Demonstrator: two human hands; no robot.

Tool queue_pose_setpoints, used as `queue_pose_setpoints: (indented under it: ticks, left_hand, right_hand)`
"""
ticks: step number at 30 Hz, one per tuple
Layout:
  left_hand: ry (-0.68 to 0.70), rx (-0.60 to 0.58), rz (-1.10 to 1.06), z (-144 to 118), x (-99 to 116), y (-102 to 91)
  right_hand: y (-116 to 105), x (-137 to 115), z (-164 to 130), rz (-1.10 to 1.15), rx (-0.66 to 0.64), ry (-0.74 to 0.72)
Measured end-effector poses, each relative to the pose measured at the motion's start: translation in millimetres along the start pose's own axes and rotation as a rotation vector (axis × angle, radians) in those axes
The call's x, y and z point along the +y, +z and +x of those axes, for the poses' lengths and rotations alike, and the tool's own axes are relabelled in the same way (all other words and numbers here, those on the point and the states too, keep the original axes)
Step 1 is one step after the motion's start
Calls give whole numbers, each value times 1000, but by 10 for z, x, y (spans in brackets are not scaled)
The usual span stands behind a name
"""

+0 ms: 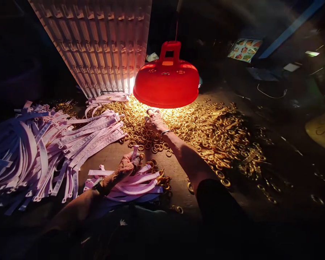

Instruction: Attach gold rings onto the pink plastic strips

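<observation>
My left hand (126, 165) is closed on a pink strap (135, 151), whose end stands up between the fingers. A gold ring (142, 156) sits right beside those fingertips; whether it is on the strap I cannot tell. Below this hand lies a small bunch of pink straps (137, 186) with gold rings at their right ends. Farther forward, my right hand (155, 122) reaches into a wide heap of gold rings (213, 126), just under the lamp. Its fingers are curled together, and what they hold is hidden.
A red lamp (166, 81) hangs low over the heap, close above my right hand. Many pink straps (92, 133) are piled at the left. Behind them leans a ribbed translucent panel (97, 43). Loose rings are scattered across the brown table (176, 187).
</observation>
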State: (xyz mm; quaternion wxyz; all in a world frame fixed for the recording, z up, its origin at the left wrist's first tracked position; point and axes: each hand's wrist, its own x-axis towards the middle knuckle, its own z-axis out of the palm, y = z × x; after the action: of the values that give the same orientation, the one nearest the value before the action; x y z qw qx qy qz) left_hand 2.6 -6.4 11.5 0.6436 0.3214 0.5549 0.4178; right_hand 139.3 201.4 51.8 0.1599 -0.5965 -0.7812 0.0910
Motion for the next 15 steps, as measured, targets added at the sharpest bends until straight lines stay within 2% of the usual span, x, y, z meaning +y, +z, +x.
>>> queue_pose_setpoints:
  ticks: [4, 7, 10, 15]
  left_hand:
    - [-28, 14, -56, -26, 32, 6]
    - [-15, 38, -46, -26, 59, -7]
    - [21, 61, -41, 8, 89, -7]
    - [86, 85, -25, 84, 211, 1]
  right_hand:
    - [80, -24, 162, -58, -77, 71]
    - [117, 38, 142, -53, -44, 7]
    - [72, 103, 9, -48, 25, -93]
    - [-16, 190, -415, -2, 43, -125]
